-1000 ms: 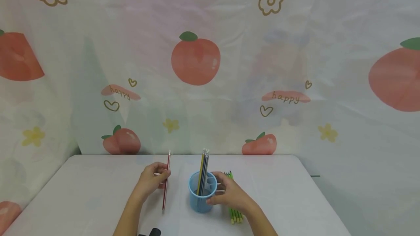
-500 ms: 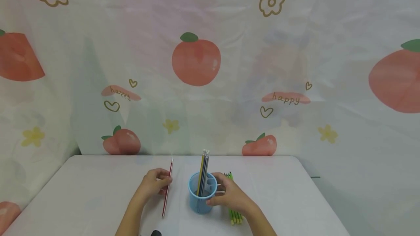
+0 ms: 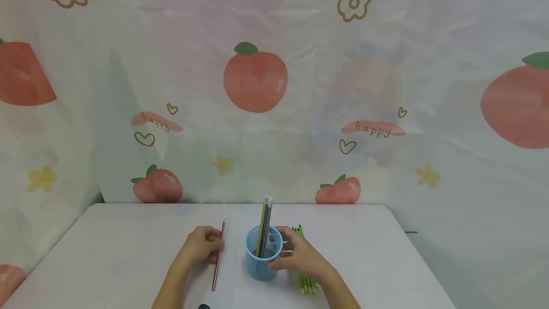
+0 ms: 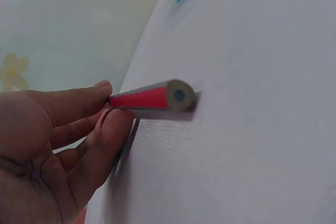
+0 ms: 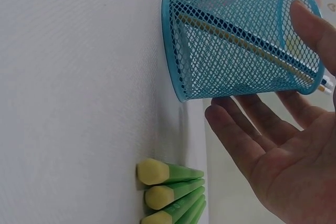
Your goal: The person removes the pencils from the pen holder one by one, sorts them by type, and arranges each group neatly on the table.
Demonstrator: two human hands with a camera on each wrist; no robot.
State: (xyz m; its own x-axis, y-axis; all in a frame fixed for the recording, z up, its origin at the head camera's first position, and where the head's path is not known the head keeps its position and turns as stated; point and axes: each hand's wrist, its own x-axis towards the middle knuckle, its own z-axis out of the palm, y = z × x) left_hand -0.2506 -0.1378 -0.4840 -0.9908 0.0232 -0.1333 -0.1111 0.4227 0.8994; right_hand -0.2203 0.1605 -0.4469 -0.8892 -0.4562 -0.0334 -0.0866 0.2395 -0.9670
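My left hand (image 3: 201, 244) pinches a red pencil (image 3: 218, 263) between thumb and fingertips, to the left of the cup. The pencil's flat, unsharpened end faces the camera in the left wrist view, close over the table. A light blue mesh pencil cup (image 3: 260, 268) stands upright at the middle, with several pencils (image 3: 266, 223) in it, white erasers up. Around the cup's right side, my right hand (image 3: 302, 257) holds it, thumb near the front rim and fingers spread behind. In the right wrist view the thumb overlaps the mesh near the rim.
Several green pencils (image 3: 306, 283) lie together on the white table (image 3: 377, 261), partly behind my right hand, yellow ends toward me. A small dark object (image 3: 204, 306) pokes in at the bottom edge. Behind the table hangs a fruit-patterned cloth (image 3: 296, 156).
My left hand has moved toward me with the red pencil, whose top end now sits lower in the head view. The cup and my right hand have stayed in place.
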